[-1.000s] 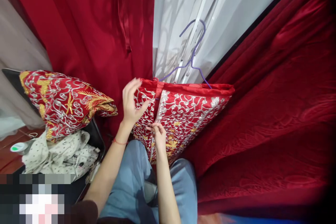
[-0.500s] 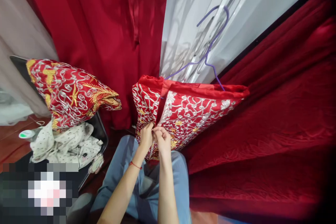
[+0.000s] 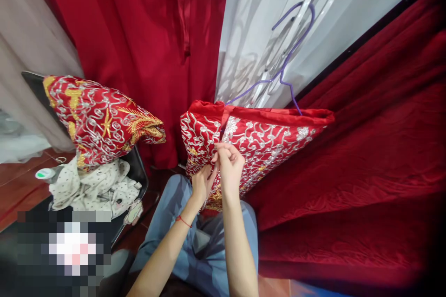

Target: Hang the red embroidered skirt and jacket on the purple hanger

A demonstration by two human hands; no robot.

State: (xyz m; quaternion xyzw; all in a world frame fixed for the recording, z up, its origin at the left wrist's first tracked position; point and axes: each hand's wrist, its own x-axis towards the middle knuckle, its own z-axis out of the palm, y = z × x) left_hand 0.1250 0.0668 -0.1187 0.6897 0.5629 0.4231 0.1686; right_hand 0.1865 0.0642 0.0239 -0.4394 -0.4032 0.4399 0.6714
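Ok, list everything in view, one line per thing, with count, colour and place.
embroidered garment: one, red with silver and gold, centre, on the hanger
hanger: one, purple, above the garment
folded embroidered cloth: one, red, silver and gold, left, on the chair
dotted cloth: one, white, under the folded cloth
chair: one, black, left
red curtains: top left and right side
white curtain: one, top centre
left hand: at the garment's front opening
right hand: pinching the opening's edge

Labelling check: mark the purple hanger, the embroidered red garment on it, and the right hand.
purple hanger (image 3: 293,46), head view, on its neck.
embroidered red garment (image 3: 272,141), head view, on its front panel.
right hand (image 3: 230,167), head view, on its back.
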